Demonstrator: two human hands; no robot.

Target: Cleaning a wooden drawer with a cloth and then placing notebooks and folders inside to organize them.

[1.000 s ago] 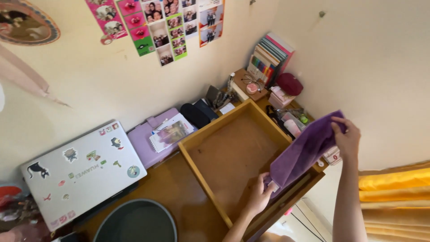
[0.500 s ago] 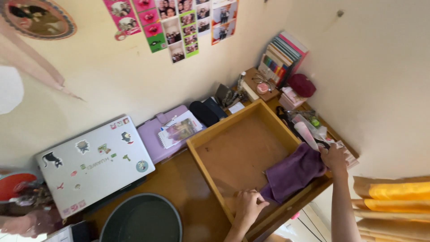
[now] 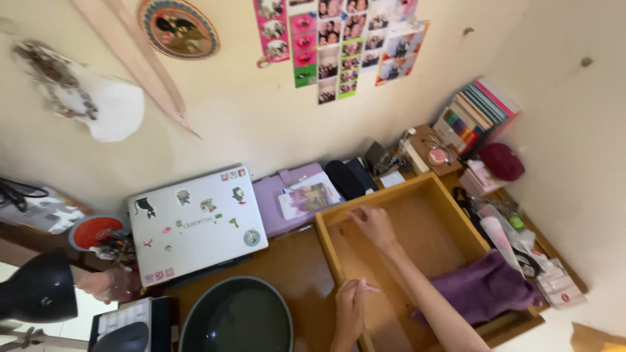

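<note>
Fingers of the right hand (image 3: 372, 223) loosely spread, tips on the far-left inner corner of the wooden drawer (image 3: 456, 207) sitting on the desk. Left hand (image 3: 350, 308) fingers together, pressed on the near-left rim. Purple cloth (image 3: 486, 291) bunched in the near-right corner. My read: brace the rim firmly and grip both sides evenly so the drawer doesn't skew.

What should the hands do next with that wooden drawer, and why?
Probably take hold and lift it a little. The right hand is on the far rim of the wooden drawer and the left hand on the near rim, both empty, while the purple cloth lies loose inside.
</note>
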